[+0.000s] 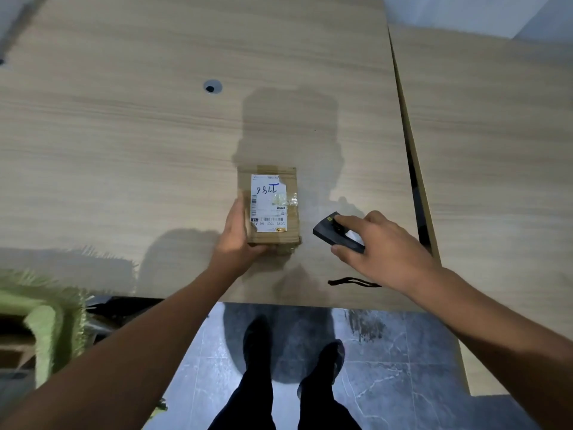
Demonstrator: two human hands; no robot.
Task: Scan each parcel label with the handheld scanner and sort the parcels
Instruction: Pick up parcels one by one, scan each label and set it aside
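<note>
**While one cardboard parcel (273, 206) lies ready under the scanner, its sorting is not yet done**

Since the head camera is the only view, everything rests on what it shows. A single small cardboard parcel lies flat on the wooden table (124, 150), near the front edge, with its white shipping label (268, 203) facing up and a barcode at the near end.

The left hand (240, 234) holds the parcel at its near left corner. The thumb lies along the left side and the fingers curl under the near edge.

The right hand (384, 246) grips the black handheld scanner (336, 232). The index finger lies along its top and the thumb presses its near side. The scanner is just beside the parcel on the right, apart from it, with its nose turned toward the label. Its black wrist strap (353, 282) lies loose on the table beneath the forearm.

No scan light shows on the label, so the scan of this parcel looks to be the step in hand rather than one completed.

As for progress, no sorted piles or bins show plainly. A blurred green thing (46, 321) sits at the lower left, but what it is cannot be told. A second table (496, 150) stands alongside on the right. How many parcels are done or waiting cannot be judged from this view. This one is yet to be read and then placed.
</note>
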